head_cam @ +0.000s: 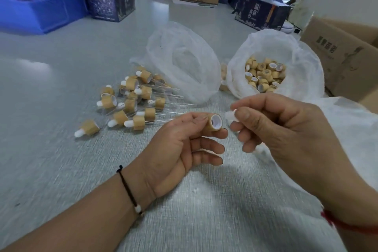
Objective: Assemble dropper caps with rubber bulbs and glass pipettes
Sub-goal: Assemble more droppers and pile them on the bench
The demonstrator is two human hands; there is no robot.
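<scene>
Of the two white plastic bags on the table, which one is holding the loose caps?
The right bag, in front of the cardboard box: bamboo-coloured caps fill its open mouth. The left bag shows none inside; finished droppers lie beside it.

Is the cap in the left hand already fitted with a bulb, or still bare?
Still bare. The cap, pinched by the left hand, shows an open white interior, and the right hand pinches a small white piece just beside it.
</scene>
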